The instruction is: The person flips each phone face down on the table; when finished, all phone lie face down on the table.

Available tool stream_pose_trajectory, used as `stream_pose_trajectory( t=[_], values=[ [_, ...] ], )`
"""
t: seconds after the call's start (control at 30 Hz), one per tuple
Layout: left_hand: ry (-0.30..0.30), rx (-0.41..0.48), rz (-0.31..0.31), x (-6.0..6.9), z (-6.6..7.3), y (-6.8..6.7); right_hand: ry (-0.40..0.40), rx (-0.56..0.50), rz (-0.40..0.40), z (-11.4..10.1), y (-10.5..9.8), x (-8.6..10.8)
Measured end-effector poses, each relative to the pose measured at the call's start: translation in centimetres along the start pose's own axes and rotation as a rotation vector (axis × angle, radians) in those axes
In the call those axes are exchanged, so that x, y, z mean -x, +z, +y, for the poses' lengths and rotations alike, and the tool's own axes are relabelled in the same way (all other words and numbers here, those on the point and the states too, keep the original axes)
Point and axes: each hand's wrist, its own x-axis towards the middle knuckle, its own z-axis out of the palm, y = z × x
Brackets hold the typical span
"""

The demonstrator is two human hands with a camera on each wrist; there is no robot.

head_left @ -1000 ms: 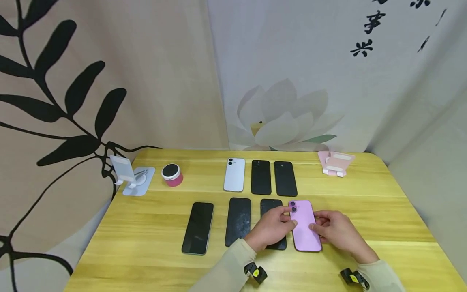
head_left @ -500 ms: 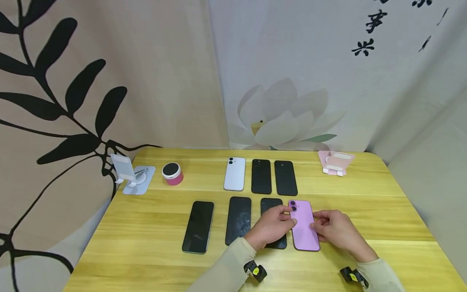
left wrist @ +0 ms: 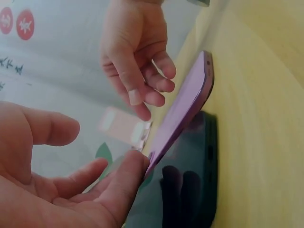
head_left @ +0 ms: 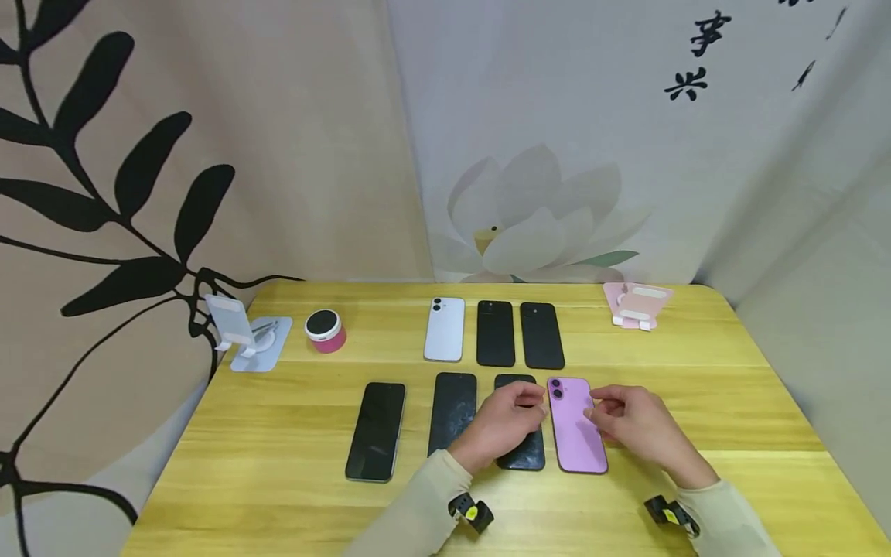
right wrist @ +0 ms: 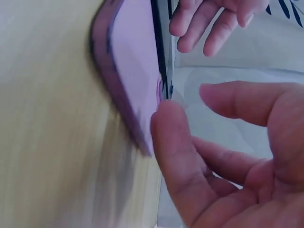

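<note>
A pink phone (head_left: 579, 433) lies back up on the wooden table, its two camera lenses at the far end. To its left, my left hand (head_left: 501, 427) hovers over a dark phone (head_left: 527, 456), covering part of it. Over the pink phone's right edge is my right hand (head_left: 642, 427). Thumb and fingers stand apart on the left hand (left wrist: 71, 185) in the left wrist view and on the right hand (right wrist: 223, 161) in the right wrist view. Neither hand holds anything; whether a fingertip still brushes the pink phone, I cannot tell.
Two more dark phones (head_left: 376, 432) (head_left: 452, 410) lie to the left in the near row. Behind are a white phone (head_left: 444, 329) and two black phones (head_left: 496, 333) (head_left: 542, 334). A pink-and-white jar (head_left: 325, 331), a white stand (head_left: 254, 340) and a pink stand (head_left: 635, 305) sit farther out.
Both hands have let go of the pink phone. The left hand has drawn back to the left, and the right hand has lifted slightly. The pink phone now lies a little straighter.
</note>
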Motion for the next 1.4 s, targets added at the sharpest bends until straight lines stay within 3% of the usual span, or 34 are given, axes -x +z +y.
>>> stream_pose_trajectory(
  t=[0.2,0.5,0.87,1.2,1.4],
  values=[
    [-0.005,0.040,-0.016,1.0,-0.6,-2.0,-0.079,-0.031,-0.016,-1.3,1.4,-0.2],
    [-0.040,-0.090,0.026,2.8,-0.6,-4.1,-0.166,-0.117,-0.081,-2.9,3.9,-0.5],
    [-0.080,-0.179,0.009,3.0,-0.3,-5.1,-0.098,-0.191,-0.124,-3.4,5.1,-0.5],
    [-0.123,-0.065,0.001,2.8,-0.2,-5.1,-0.129,-0.181,-0.091,-3.4,5.5,-0.5],
    [-0.110,-0.025,0.038,2.7,-0.4,-5.0,-0.158,-0.162,-0.087,-3.3,5.6,-0.4]
  ],
)
